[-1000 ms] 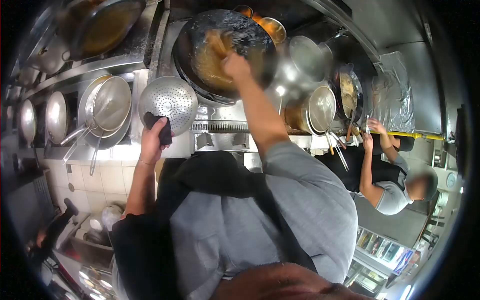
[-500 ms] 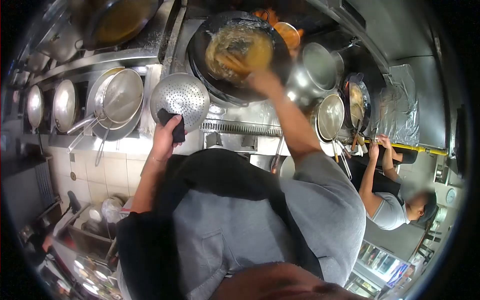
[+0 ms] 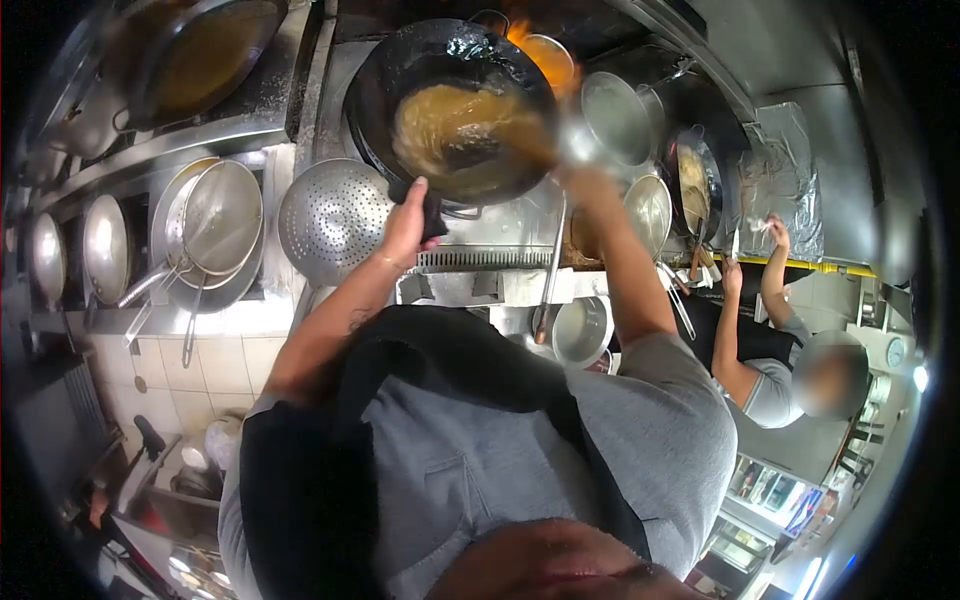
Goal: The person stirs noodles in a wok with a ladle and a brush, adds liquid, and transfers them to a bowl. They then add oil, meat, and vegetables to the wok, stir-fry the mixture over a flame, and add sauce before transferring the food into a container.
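Observation:
My left hand [image 3: 407, 228] is closed on a folded black cloth [image 3: 434, 212] at the near rim of a large black wok [image 3: 375, 95]. Inside the wok, brownish liquid [image 3: 440, 125] swirls against the dark metal. My right hand [image 3: 590, 190], blurred by motion, is at the wok's right side, closed round a brown brush-like tool [image 3: 527, 138] that reaches into the wok; the tool's shape is smeared. Left of the cloth lies a perforated metal strainer [image 3: 335, 220].
Flames [image 3: 520, 35] rise behind the wok near a small round pan [image 3: 550, 62]. Metal pots [image 3: 615, 118] and a mesh strainer [image 3: 648, 215] stand right. A ladle [image 3: 555, 270] lies near a pot [image 3: 580, 330]. A co-worker [image 3: 775, 390] stands far right.
My left hand has moved right with the black cloth, from over the strainer to the wok's rim. My right hand has shifted right, and the tool has swept towards the wok's right side.

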A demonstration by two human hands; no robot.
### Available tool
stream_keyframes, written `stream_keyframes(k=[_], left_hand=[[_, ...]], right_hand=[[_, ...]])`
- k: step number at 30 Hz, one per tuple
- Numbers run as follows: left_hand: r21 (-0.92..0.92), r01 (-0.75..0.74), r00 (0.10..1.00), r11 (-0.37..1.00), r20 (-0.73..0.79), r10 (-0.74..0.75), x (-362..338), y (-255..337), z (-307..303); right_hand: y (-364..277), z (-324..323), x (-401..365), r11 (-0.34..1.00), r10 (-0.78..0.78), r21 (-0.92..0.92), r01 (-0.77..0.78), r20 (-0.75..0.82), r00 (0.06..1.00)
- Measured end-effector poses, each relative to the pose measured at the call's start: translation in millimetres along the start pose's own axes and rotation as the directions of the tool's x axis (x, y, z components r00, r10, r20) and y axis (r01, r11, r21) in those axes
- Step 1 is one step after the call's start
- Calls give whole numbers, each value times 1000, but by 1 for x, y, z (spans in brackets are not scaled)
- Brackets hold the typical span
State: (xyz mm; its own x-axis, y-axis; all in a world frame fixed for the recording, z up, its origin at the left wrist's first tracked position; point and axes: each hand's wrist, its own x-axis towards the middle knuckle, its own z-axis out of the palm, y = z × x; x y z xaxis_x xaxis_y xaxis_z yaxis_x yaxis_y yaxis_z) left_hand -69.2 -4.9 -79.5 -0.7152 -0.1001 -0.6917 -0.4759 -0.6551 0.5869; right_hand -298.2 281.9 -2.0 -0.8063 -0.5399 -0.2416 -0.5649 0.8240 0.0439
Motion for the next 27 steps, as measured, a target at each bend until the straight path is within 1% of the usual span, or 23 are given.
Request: stream_keyframes(k=[1,2,3,4,5,6,8,9,10,11,12,14,15,16,17,18,19,20,22,23,25,26,27], left_hand=[[-6,30,999,1000,23,-30,6,1,9],[32,62,997,998,38,-63,5,3,19],[17,40,998,999,49,-41,-4,10,31],[-33,28,1000,999,3,-28,-6,14,40],[-83,16,999,996,-48,-20,-5,13,45],[-73,21,998,997,-49,-24,3,7,44],[-73,-26,1000,997,-17,25,27,-14,34],[-5,-82,997,997,-12,82,28,-19,30],[-23,-94,993,995,-79,92,23,-21,32],[-41,-118,984,992,-141,111,18,-19,37],[-17,-126,984,992,-128,123,9,-20,40],[-100,-228,970,969,-109,217,-11,-18,43],[-82,-239,968,967,-96,231,-17,-22,37],[-38,-204,976,978,-84,201,-19,-29,24],[6,-170,983,985,-74,170,-23,-35,19],[12,-203,972,979,-120,203,-37,-36,23],[17,-207,961,978,-186,206,-56,-32,32],[37,-204,964,978,-166,207,-65,-32,34],[77,-195,968,978,-147,204,-78,-37,33],[90,-213,964,973,-146,225,-80,-38,36],[126,-233,959,964,-137,250,-89,-41,47],[127,-254,947,959,-167,273,-92,-41,53],[126,-275,935,953,-196,295,-97,-40,62]], right_hand=[[3,3,30,998,59,-3,-59,-25,998],[6,5,60,993,118,-2,-119,-50,992],[-32,-16,80,971,239,24,-238,-61,969],[-31,17,120,993,74,101,-54,-203,976],[-81,-10,123,908,232,374,-186,-80,969],[-111,11,137,870,252,458,-182,-95,963],[-169,50,164,774,292,613,-158,-124,948],[-187,53,152,777,273,609,-160,-97,957],[-206,54,138,780,253,605,-161,-70,965],[-216,45,109,815,198,562,-139,-45,979],[-217,25,70,827,109,557,-74,-31,994],[-205,-16,-8,844,-55,534,37,18,998],[-191,-29,-39,851,-130,519,81,59,990],[-175,-41,-64,845,-117,529,79,38,992],[-156,-52,-88,881,-192,456,124,106,976],[-136,-55,-110,906,-261,387,174,185,947],[-111,-55,-121,915,-265,358,186,185,946],[-85,-55,-126,923,-270,330,199,185,945],[-48,-65,-134,938,-7,335,-89,274,962],[-37,-70,-143,996,35,80,-48,154,987],[-9,-53,-155,959,215,180,-220,52,975],[2,-39,-169,953,225,197,-230,46,973],[10,-23,-190,903,260,367,-223,-53,964]])
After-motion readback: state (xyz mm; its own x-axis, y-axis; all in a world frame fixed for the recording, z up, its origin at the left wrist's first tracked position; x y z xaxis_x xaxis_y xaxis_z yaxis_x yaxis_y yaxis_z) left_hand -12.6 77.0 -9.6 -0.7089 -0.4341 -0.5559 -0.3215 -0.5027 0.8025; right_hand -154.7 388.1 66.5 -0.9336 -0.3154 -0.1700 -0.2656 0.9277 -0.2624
